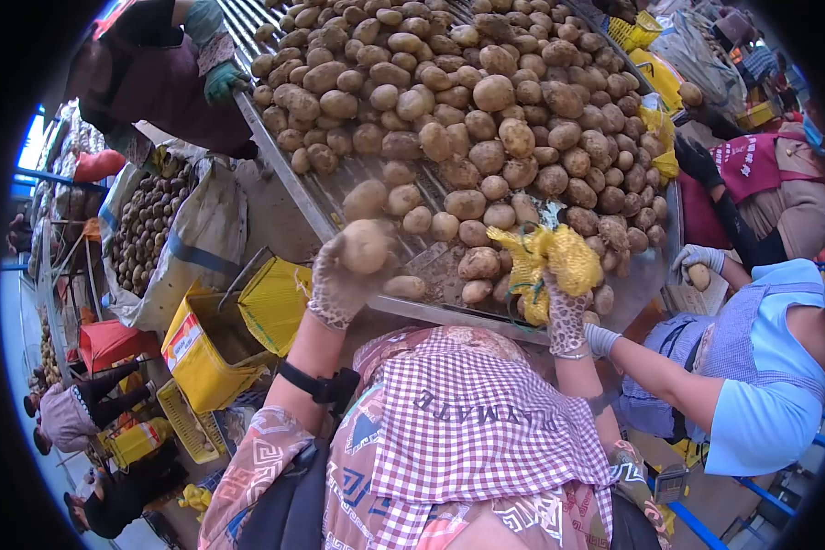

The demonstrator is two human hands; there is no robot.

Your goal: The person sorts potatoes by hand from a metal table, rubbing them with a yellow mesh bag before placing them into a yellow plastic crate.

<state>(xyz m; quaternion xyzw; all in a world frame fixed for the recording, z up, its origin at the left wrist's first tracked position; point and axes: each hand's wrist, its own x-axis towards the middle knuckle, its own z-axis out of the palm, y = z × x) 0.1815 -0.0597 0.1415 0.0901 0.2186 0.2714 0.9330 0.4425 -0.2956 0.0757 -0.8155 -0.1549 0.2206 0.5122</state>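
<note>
My left hand (pixel 337 286), in a patterned glove, is closed around a potato (pixel 365 246) just over the front left edge of the sorting table. Motion blurs the potato and fingertips a little. My right hand (pixel 566 312), in a matching glove, grips a yellow mesh bag (pixel 573 259) at the table's front edge. The bag is bunched up, and what it contains is hard to make out. Beyond both hands a large heap of potatoes (pixel 492 93) covers much of the slatted metal table (pixel 302 203). A loose potato (pixel 405 287) lies beside my left hand.
A yellow crate (pixel 206 359) stands at my left, near a large white sack (pixel 213 234) of potatoes. At the right a co-worker in blue (pixel 761 367) reaches close to my right arm. Another person's green-gloved hand (pixel 222 84) rests at the table's far left edge.
</note>
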